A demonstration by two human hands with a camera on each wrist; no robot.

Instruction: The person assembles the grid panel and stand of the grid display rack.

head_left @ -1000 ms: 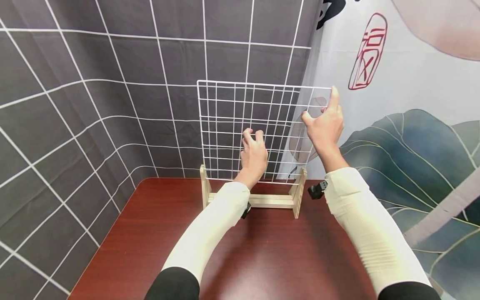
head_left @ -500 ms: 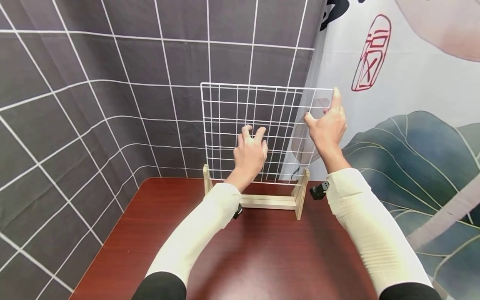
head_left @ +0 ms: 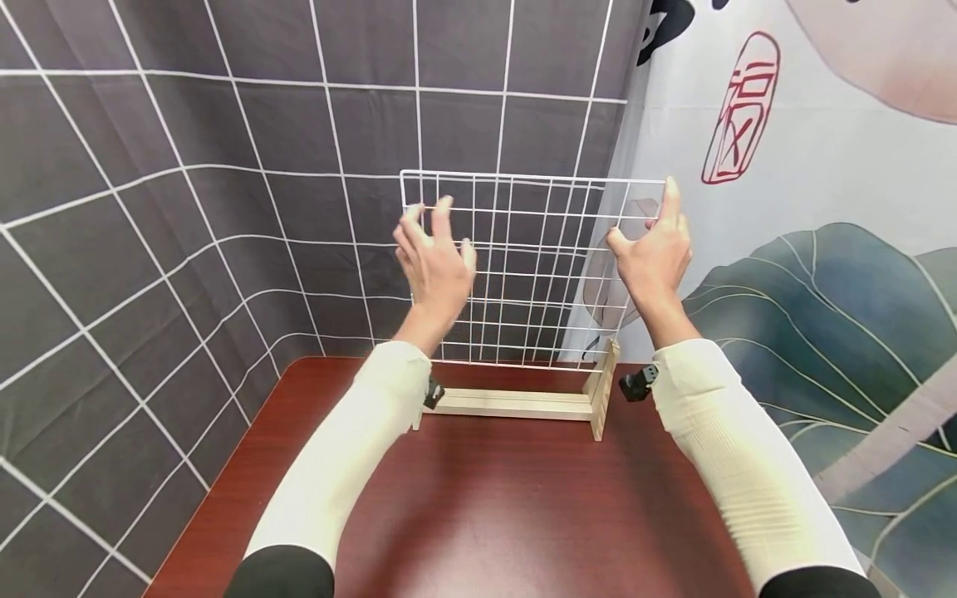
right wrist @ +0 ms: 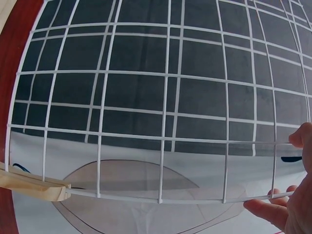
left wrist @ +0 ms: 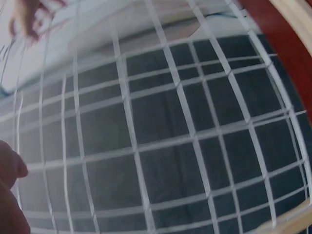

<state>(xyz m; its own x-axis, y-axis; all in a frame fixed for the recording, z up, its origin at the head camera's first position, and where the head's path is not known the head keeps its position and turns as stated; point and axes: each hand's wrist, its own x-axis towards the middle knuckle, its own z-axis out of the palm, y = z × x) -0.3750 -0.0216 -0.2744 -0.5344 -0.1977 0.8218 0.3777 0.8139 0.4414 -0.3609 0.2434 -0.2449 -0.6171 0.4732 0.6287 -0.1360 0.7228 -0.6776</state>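
Note:
A white wire grid panel (head_left: 523,176) stands upright, its lower edge between the posts of a pale wooden stand (head_left: 516,405). My right hand (head_left: 655,253) grips the panel's right edge near the top corner; in the right wrist view the thumb and fingers of this hand (right wrist: 297,195) lie on either side of the edge wires. In front of the panel's upper left part is my left hand (head_left: 437,262), fingers spread and slightly bent. Whether it touches the wires cannot be told. It hides the stand's left post top. Its thumb (left wrist: 9,168) shows at the left wrist view's edge.
The stand rests on a reddish-brown table (head_left: 508,498) near its back edge. Behind hangs a grey curtain (head_left: 299,199) with white lines that resemble the grid. A white curtain (head_left: 807,166) with leaf prints hangs at the right.
My left hand has moved left and up from the panel's middle to its upper left, its fingers spreading. The right hand stays at the right edge. The panel and stand have hardly shifted.

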